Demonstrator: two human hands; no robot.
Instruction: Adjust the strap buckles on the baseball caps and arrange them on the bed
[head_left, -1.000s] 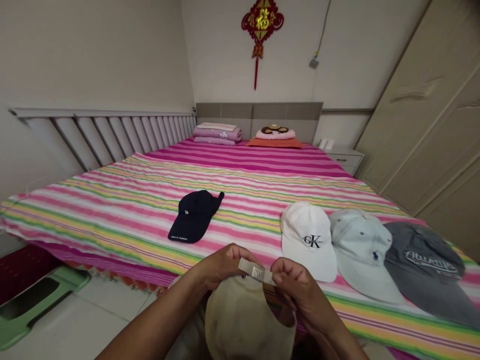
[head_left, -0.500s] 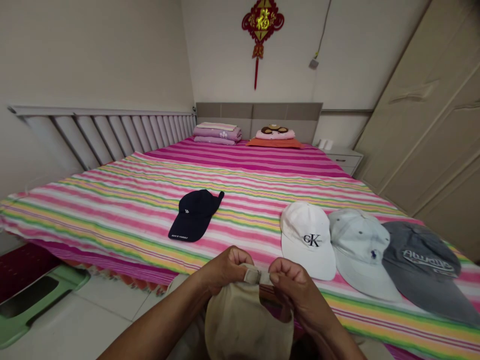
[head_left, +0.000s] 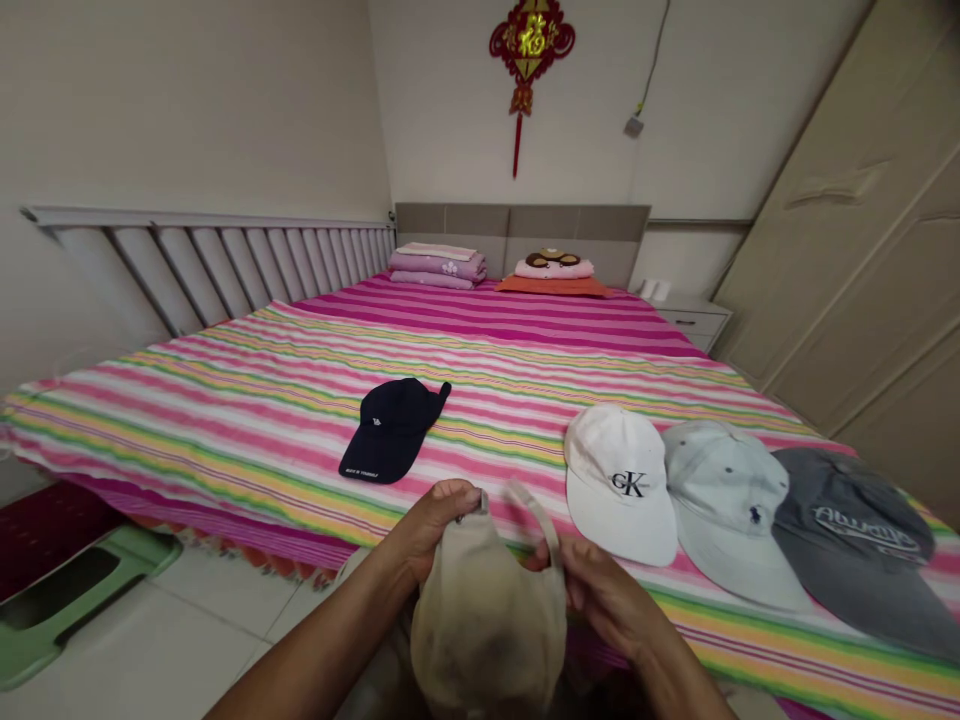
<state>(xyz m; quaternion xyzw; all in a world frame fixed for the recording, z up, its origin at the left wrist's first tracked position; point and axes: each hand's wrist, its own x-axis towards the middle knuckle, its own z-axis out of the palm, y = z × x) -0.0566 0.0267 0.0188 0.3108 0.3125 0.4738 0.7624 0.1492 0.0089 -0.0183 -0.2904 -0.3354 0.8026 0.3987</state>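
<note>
A beige cap [head_left: 487, 620] hangs at the bottom middle between my hands, its back turned up. My left hand [head_left: 435, 525] is closed, thumb and fingers pinching the buckle end at the cap's back edge. On the other side, my right hand [head_left: 604, 595] grips the cap by the base of its adjusting strap [head_left: 546, 525]. That strap's free end sticks up, out of the buckle and slightly blurred. Beyond my hands, a navy cap [head_left: 394, 430] lies on the striped bedspread. To the right sit a white cap [head_left: 619, 480], a pale blue-grey cap [head_left: 724, 500] and a dark grey cap [head_left: 855, 530], side by side.
The striped bedspread [head_left: 225, 420] covers the bed up to the headboard [head_left: 562, 225]. Folded purple bedding [head_left: 435, 268] and a pink folded bundle [head_left: 555, 268] lie at the far end. A green stool [head_left: 112, 570] stands at lower left, a wardrobe [head_left: 847, 270] at right.
The strap has come out of the buckle and its end now stands free. My right hand has moved down and slightly right, away from my left hand, which has shifted a little up-left.
</note>
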